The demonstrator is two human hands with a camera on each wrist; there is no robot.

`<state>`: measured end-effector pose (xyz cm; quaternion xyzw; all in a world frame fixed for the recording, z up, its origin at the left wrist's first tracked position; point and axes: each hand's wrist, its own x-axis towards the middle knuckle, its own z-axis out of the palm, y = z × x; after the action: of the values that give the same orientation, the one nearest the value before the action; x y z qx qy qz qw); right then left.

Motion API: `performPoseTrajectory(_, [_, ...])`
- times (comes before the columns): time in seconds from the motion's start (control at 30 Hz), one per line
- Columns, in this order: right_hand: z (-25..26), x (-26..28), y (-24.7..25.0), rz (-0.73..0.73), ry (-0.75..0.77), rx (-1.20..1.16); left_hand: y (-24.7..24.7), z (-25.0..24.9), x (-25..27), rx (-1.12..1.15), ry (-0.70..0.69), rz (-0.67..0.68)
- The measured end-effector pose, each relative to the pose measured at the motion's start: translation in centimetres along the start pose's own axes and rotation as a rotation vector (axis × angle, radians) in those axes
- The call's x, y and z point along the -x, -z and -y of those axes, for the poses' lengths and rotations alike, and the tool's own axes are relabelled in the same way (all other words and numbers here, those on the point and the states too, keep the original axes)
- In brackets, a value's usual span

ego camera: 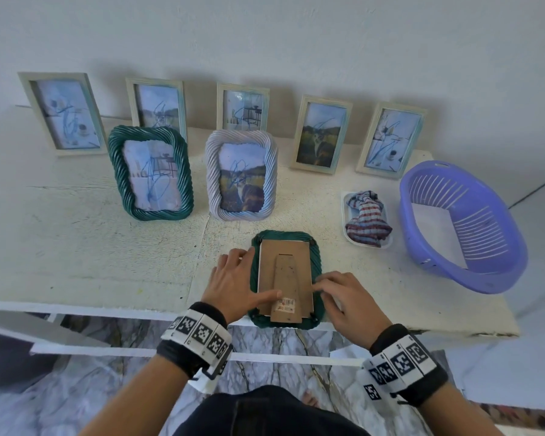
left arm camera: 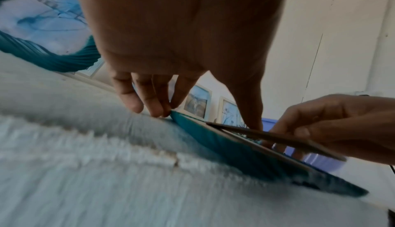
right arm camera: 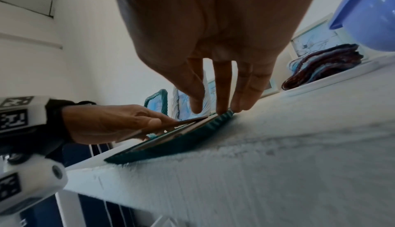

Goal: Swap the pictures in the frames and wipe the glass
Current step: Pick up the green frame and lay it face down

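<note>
A green rope-rim frame (ego camera: 317, 256) lies face down at the table's front edge, its brown cardboard back (ego camera: 285, 262) facing up. My left hand (ego camera: 261, 273) spans its left side: the fingers (left arm camera: 149, 102) touch the outer rim and the thumb presses the stand flap (left arm camera: 278, 139) near a barcode sticker. My right hand (ego camera: 323, 286) has its fingers curled at the back's right edge, pinching it. In the right wrist view its fingertips (right arm camera: 222, 109) meet the frame (right arm camera: 181, 142), and the flap (right arm camera: 188, 121) stands slightly lifted. A striped cloth (ego camera: 367, 215) lies in a white tray.
A second green frame (ego camera: 151, 174) and a white rope frame (ego camera: 241, 174) stand mid-table. Several pale frames (ego camera: 323, 135) lean along the wall behind. A purple slotted basket (ego camera: 460, 228) sits at the right. The flat frame overhangs the table's front edge (ego camera: 107, 305).
</note>
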<state>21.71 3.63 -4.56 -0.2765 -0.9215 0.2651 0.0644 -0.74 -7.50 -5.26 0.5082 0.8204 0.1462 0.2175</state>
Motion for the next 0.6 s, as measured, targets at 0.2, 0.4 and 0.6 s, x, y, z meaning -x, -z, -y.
performPoseTrajectory(0.2, [-0.4,1.5,-0.4,0.068,0.071,0.011,-0.9,0.0,0.2,-0.054,-0.003,-0.076])
performPoseTrajectory(0.4, [-0.1,0.9,-0.9,0.079,0.109,0.065,-1.0,0.0,0.1,-0.089,-0.002,-0.078])
performPoseTrajectory(0.6, [0.0,0.4,-0.9,0.045,0.070,0.042,-0.8,-0.1,0.1,-0.098,-0.002,-0.077])
